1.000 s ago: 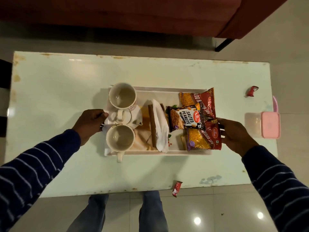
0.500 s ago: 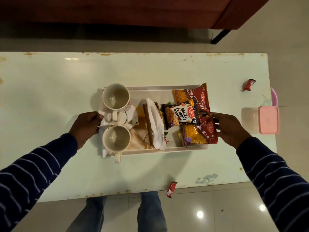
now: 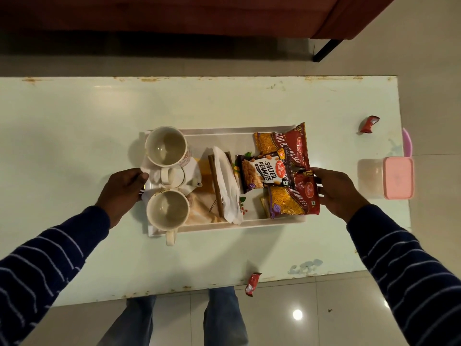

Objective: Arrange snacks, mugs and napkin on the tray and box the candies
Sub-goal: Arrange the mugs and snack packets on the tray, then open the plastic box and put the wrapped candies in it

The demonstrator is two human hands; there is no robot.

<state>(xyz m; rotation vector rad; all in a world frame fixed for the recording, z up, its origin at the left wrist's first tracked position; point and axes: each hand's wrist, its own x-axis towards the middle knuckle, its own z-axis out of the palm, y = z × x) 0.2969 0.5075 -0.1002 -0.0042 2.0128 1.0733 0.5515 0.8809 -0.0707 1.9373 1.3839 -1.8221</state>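
Observation:
A white tray [image 3: 219, 132] lies mid-table. It carries two cream mugs, one at the far left [image 3: 166, 146] and one at the near left [image 3: 167, 210], a white napkin [image 3: 225, 186], a salted peanuts pack [image 3: 263, 172] and two red-and-yellow sev packs [image 3: 284, 143] [image 3: 293, 199]. My left hand [image 3: 123, 188] grips the tray's left edge. My right hand [image 3: 335, 189] grips its right edge beside the near sev pack. One red candy [image 3: 369, 124] lies at the far right of the table. Another [image 3: 252, 283] sits at the near edge. A pink-lidded candy box [image 3: 389, 178] stands at the right edge.
The pale table [image 3: 74, 136] has worn, rusty edges. A red sofa [image 3: 174, 13] with a black leg stands beyond its far side. My legs [image 3: 179, 320] are on the tiled floor at the near edge. A pink object [image 3: 407, 143] pokes out behind the box.
The tray sits a little farther left in view than before, and both hands have stayed on its ends. The candies and box have kept their places on the table.

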